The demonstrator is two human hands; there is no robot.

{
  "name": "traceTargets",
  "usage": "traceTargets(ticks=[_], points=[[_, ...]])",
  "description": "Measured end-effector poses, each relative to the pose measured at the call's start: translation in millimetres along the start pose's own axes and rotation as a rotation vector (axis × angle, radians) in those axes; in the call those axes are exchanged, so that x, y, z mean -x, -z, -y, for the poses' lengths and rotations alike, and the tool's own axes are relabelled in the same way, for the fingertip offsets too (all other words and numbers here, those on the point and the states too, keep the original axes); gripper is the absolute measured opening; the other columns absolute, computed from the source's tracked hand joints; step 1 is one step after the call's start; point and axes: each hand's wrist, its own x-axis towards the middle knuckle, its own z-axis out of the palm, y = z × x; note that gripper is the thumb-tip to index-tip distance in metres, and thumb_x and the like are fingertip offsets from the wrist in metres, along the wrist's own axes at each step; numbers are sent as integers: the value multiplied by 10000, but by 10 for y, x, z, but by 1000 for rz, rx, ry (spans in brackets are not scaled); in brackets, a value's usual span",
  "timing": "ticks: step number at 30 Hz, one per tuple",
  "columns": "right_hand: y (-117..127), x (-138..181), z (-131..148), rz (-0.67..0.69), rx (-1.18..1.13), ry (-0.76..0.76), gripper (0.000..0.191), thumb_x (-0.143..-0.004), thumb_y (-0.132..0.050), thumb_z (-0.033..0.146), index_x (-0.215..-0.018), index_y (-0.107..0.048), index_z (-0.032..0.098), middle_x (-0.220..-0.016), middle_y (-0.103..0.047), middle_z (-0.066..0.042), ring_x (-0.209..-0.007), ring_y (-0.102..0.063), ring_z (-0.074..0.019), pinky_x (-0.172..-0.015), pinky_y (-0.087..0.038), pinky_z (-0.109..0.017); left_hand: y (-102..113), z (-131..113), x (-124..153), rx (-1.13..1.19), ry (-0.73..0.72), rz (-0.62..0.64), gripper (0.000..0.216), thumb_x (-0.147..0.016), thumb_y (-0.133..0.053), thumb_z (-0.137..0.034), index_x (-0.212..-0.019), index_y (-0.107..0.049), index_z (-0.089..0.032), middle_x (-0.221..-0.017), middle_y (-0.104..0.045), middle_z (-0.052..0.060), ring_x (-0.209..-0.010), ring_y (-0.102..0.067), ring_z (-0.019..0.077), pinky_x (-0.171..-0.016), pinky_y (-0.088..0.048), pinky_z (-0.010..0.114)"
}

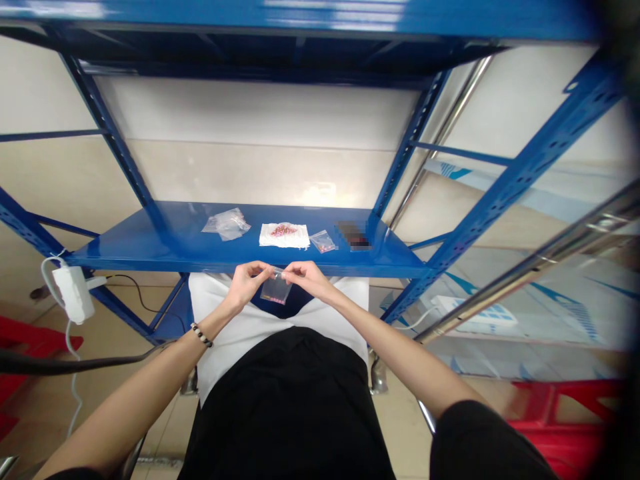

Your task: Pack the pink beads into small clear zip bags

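Observation:
A small clear plastic bag [275, 291] with a few pink bits at its bottom hangs between my two hands, just in front of the blue shelf's front edge. My left hand [247, 283] pinches its top left corner. Pinching the top right corner is my right hand [306, 277]. Both hands have their fingers closed on the bag's upper rim. On the shelf [150, 241] behind lie a white tissue [285, 235] with a heap of small pink pieces, a filled small bag [323, 241] to its right, and a pile of empty clear bags [227, 223] to its left.
A dark blurred object [353, 236] lies on the shelf at the right. Blue rack uprights [520, 175] stand on both sides. A white power adapter [73, 293] with cable hangs at the left. Red stools [565, 407] sit low on both sides.

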Motion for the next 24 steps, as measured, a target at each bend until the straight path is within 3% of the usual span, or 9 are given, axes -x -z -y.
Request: traceTargets(ticks=[10,19,24], points=[[-32,38,16,15,-5,-23,329,-812,-669,468,-771,-659,141,-618,-616,-17,-587,-546,-133,-588,-417,-248,-67,36,29,-35,-41,121,296,-793,-684,-441,-769,-744,-153,-818,-740,95,-780,-665,216,-766,-495,314],[-24,-39,-28,-1,-5,-73,344,-779,-703,453,-648,-595,154,-569,-631,-21,-553,-579,-139,-569,-416,-243,-77,98,-41,-91,-58,102,282,-795,-684,-426,-738,-726,-154,-757,-721,83,-727,-637,195,-726,-473,298],[22,-19,-45,-21,-57,-91,351,-761,-720,479,-700,-631,145,-609,-658,-34,-552,-573,-132,-557,-415,-238,-82,109,-42,-85,-67,72,294,-810,-669,-431,-716,-704,-155,-733,-712,72,-721,-632,189,-721,-466,291]])
